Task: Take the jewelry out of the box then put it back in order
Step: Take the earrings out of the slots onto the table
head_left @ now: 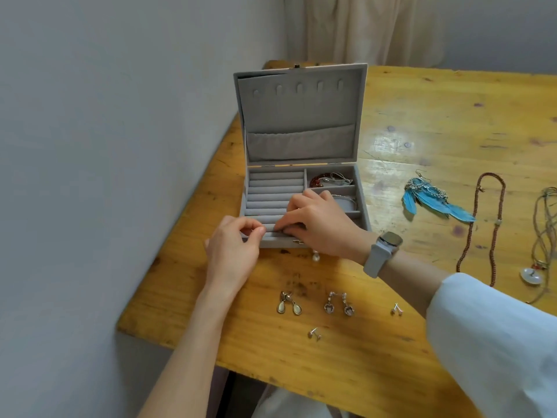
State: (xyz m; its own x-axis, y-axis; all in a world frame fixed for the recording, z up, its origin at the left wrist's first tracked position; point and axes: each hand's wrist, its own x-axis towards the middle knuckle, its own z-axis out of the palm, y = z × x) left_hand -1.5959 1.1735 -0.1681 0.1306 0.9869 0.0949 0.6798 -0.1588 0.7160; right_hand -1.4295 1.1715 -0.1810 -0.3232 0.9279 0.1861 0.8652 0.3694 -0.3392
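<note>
Nearest, low in the frame, small stud earrings [314,333] and two drop pairs [288,303] lie on the wooden table [376,342]. Above them, at centre, the left hand [232,251] pinches thumb to forefinger at the jewelry box [301,203] front edge; whether it holds anything I cannot tell. The right hand [319,224] presses curled fingers into the ring rolls. Right of centre lie blue feather earrings [434,200]
</note>
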